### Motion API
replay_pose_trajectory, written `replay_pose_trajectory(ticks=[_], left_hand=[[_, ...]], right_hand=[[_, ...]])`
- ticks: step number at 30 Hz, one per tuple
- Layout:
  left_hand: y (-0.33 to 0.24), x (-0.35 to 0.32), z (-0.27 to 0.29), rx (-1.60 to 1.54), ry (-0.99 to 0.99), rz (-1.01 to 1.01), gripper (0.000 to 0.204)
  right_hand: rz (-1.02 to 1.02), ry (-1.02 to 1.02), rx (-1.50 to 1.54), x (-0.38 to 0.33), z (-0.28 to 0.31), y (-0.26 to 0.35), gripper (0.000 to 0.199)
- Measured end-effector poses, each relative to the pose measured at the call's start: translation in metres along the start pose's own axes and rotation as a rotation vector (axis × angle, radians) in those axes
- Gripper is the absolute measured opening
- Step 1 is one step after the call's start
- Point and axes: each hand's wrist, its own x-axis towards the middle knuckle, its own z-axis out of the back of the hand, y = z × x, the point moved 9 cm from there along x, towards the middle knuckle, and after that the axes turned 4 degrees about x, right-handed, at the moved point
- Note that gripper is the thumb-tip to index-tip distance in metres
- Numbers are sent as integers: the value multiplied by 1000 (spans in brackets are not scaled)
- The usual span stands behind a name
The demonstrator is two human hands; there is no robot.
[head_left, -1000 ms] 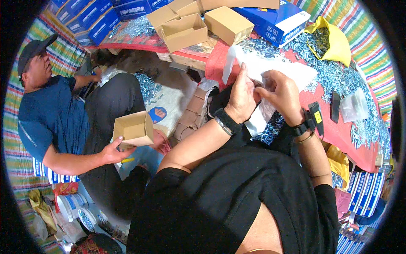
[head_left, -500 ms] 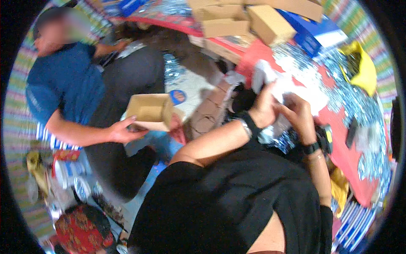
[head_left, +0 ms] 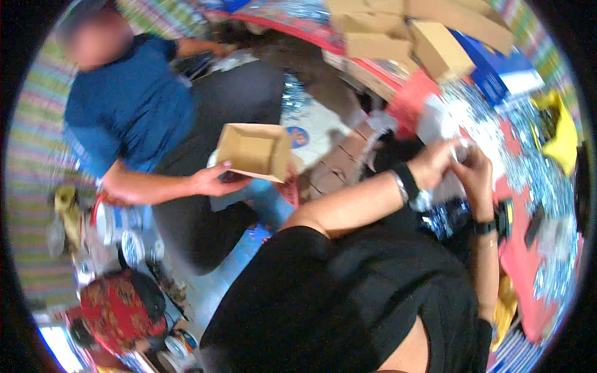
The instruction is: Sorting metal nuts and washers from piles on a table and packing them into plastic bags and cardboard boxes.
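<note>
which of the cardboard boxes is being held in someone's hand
The open cardboard box at left-centre, gripped by the co-worker's hand; the other boxes lie stacked at the top.

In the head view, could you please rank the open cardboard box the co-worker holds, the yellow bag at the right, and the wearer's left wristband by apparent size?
1. Open cardboard box
2. Yellow bag, though rim distortion blurs its true size
3. Left wristband

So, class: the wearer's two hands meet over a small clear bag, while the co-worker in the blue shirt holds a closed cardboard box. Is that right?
Not quite. In the head view the co-worker's cardboard box is open, not closed. The rest stands: the left hand and right hand meet over the small clear bag.
</note>
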Motion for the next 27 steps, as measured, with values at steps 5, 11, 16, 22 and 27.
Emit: replay_pose_trajectory(ticks=[5,11,16,22,27], left_hand=[[-26,1,8,-127,5,8,36],[-13,-12,25,-145,-84,67,44],[-5,-29,59,219,-177,97,20],[-26,-37,57,276,-179,19,16],[-23,-35,64,307,-199,18,21]], right_hand=[[-78,147,143,13,-25,-6,18],[-232,72,462,11,-25,-37,18],[-67,4,118,12,-29,-31,24],[-111,91,333,1,-37,-19,28],[-271,172,593,1,-32,-21,20]])
